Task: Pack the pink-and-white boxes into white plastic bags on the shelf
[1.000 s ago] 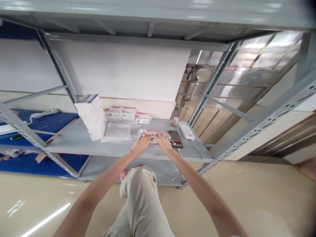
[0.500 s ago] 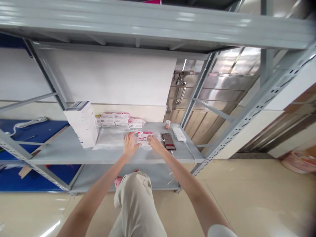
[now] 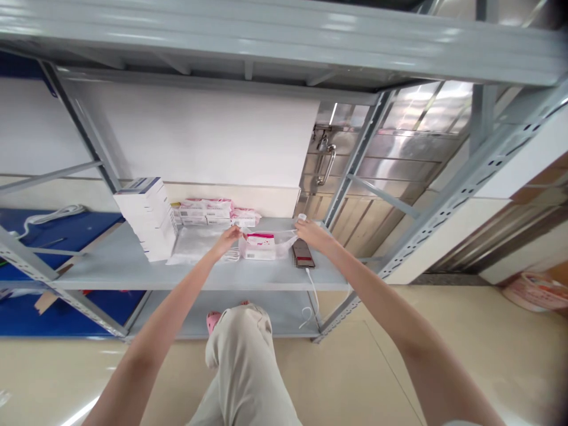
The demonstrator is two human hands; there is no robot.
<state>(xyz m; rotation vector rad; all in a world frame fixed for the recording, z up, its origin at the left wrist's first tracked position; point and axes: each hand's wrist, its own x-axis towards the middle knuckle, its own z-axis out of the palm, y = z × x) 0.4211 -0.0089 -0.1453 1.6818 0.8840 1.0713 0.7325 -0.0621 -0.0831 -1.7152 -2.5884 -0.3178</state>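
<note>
Head view: on the grey shelf, the left hand and right hand each pinch a top corner of a clear plastic bag, holding a pink-and-white box. It looks light, limp and slippery; edge grips suit it.

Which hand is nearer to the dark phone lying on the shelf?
The right hand. It sits just above the phone, pinching the clear bag by its right edge. The left hand holds the bag's left edge, farther from the phone.
</note>
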